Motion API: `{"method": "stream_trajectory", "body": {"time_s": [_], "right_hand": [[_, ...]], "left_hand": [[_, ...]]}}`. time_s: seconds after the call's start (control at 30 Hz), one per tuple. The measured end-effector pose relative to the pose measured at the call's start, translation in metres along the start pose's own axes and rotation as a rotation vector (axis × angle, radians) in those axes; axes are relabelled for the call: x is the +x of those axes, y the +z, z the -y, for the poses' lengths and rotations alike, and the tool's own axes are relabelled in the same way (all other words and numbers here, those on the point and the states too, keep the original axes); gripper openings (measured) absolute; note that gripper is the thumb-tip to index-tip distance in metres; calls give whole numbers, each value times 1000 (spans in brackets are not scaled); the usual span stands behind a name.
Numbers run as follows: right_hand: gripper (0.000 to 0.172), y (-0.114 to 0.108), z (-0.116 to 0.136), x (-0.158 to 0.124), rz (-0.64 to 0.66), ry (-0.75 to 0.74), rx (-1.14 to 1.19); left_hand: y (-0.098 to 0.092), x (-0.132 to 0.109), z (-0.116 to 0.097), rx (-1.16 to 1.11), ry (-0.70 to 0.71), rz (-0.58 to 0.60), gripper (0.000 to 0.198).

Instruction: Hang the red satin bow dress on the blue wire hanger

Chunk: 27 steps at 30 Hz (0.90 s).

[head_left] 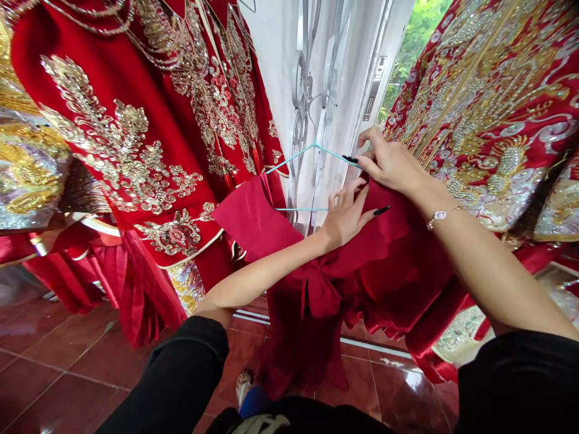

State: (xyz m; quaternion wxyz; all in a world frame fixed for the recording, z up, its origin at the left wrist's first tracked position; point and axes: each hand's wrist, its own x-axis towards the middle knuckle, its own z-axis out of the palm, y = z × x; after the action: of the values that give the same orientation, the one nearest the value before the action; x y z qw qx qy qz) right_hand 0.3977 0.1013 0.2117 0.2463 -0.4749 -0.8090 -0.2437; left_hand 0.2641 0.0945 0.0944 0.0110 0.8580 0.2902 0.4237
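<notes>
right fingers [368, 166] pinch a hanger [292, 158] partly inside a red dress [265, 226]; left fingers [347, 196]: grip unclear.

White door [377, 84], grn foliage [414, 39] outside
Red jacket [172, 138] w/ gold emb. [131, 120] at L; beaded red/gold garment [488, 108] at R; tiled flr [31, 392] below.

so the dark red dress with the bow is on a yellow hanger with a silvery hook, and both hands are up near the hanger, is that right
The colour is wrong: the head view shows a light blue hanger. The dark red dress with the bow is on it, its hook is silvery, and both hands are near it.
</notes>
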Motion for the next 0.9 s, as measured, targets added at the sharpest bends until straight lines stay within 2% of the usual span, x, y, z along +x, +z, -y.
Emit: {"method": "stream_trajectory", "body": {"time_s": [0.07, 0.13, 0.2, 0.27, 0.3, 0.37, 0.4, 0.47, 0.53, 0.6, 0.7, 0.83, 0.9], "right_hand": [[44, 7, 7, 2, -9, -16, 22], [45, 8, 15, 2, -128, -38, 79], [45, 5, 24, 0, -326, -22, 137], [42, 2, 38, -4, -472, 5, 179], [39, 3, 47, -6, -496, -9, 196], [35, 11, 66, -7, -455, -107, 236], [33, 19, 77, -5, -411, -169, 260], [29, 42, 97, 1, -306, -243, 326], [23, 68, 115, 10, -187, -228, 439], [17, 92, 130, 22, -70, -147, 618], [12, 114, 149, 37, 16, -31, 834], [7, 126, 164, 47, -11, 22, 889], [6, 130, 168, 49, -26, 53, 896]], "left_hand": [[0, -18, 3, -58, 67, -51, 55], [-15, -39, 10, -56, 114, -93, 52], [-47, -57, 22, 34, 125, -116, 47], [-90, -67, 38, 165, 52, -200, 36], [-111, -68, 47, 226, -30, -258, 34], [-147, -67, 64, 295, -198, -334, 38], [-158, -64, 71, 326, -259, -314, 43], [-170, -60, 82, 353, -328, -208, 59], [-172, -56, 86, 346, -343, -103, 70], [-173, -54, 83, 325, -328, -39, 74], [-182, -48, 73, 423, -362, 83, 64], [-198, -38, 63, 848, -548, 226, 47], [-203, -32, 66, 960, -584, 292, 42]]}}
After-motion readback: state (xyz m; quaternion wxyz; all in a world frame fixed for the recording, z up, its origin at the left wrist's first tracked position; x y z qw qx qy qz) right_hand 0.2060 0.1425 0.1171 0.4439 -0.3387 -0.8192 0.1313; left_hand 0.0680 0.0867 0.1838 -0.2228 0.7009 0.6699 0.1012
